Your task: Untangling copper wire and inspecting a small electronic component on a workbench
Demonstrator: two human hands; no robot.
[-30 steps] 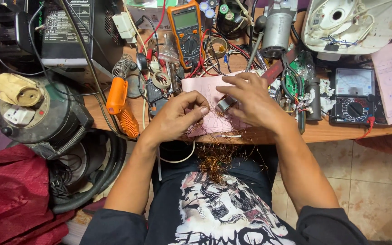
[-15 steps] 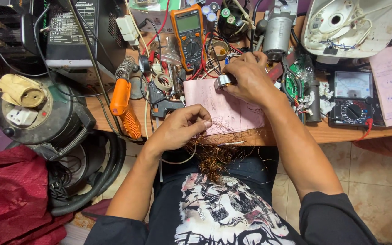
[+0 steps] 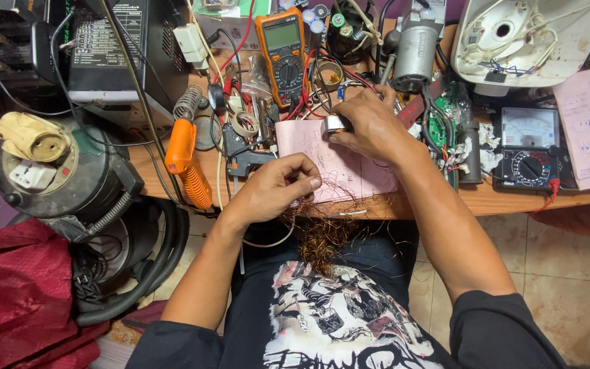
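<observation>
While the right hand [image 3: 370, 123] clamps a small metal coil core [image 3: 334, 125] over pink paper [image 3: 349, 167], the left hand [image 3: 278, 188] pinches fine copper wire [image 3: 322, 232]; steady, even tension probably avoids snapping.

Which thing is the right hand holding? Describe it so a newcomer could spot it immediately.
Start at the pink paper sheet in the middle of the wooden bench. At its top edge, the right hand grips a small silvery metal spool. It is shiny metal, unlike the orange multimeter behind it.
</observation>
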